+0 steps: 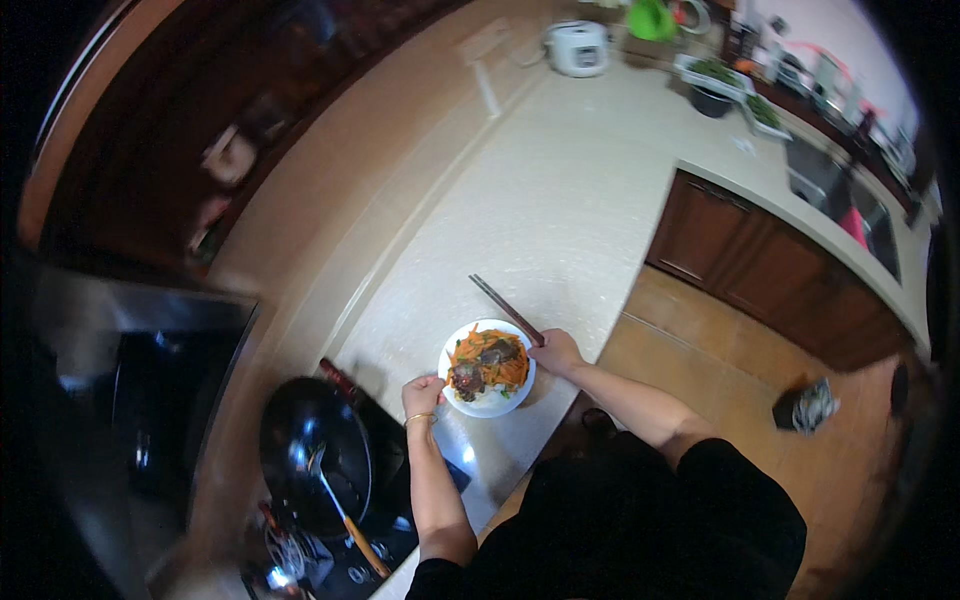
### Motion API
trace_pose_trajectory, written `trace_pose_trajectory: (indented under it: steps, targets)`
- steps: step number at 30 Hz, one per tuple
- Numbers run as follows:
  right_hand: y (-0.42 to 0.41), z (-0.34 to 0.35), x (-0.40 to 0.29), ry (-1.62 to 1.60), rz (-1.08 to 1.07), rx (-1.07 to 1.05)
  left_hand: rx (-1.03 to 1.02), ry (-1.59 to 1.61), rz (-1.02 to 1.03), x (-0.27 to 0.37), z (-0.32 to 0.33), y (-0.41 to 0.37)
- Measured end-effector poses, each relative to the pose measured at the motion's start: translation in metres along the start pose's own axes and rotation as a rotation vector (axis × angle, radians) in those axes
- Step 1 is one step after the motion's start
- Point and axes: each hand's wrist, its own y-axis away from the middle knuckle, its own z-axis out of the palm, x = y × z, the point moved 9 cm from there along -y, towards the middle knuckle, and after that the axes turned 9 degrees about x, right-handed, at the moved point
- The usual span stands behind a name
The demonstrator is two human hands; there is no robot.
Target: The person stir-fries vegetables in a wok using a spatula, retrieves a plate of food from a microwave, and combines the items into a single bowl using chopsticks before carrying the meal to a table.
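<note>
A white plate [487, 409] bears shredded orange vegetables, pieces of dark meat and something pale, perhaps rice. My left hand [424, 397], with a bracelet at the wrist, grips the plate's left rim between thumb and fingers. At the opposite rim is my right hand [553, 352], closed on a pair of dark chopsticks [506, 307] that point up and to the left. Its fingertips touch the plate's edge. Whether the plate rests on the pale countertop [555, 217] or is slightly raised, I cannot tell.
A black wok [315, 450] with a wooden-handled spatula [341, 506] stands on the stove at lower left. A white rice cooker [577, 49] is at the counter's far end. Baskets of greens [716, 73] stand near the sink [821, 176]. A bag-lined bin [806, 406] is on the floor.
</note>
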Motion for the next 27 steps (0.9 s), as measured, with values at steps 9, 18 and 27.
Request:
trace_pose_trajectory:
  steps: [9,18,27]
  targets:
    - [0.086,-0.035,0.003,-0.177,0.108,0.374,-0.335,-0.211,0.373,0.112,0.027,0.011]
    - [0.263,-0.037,-0.036,-0.491,0.262,0.882,-0.751,-0.242,0.655,0.196,0.037,0.075]
    - [0.319,0.040,-0.098,-0.575,0.446,1.403,-1.323,-0.357,0.749,0.231,0.089,0.079]
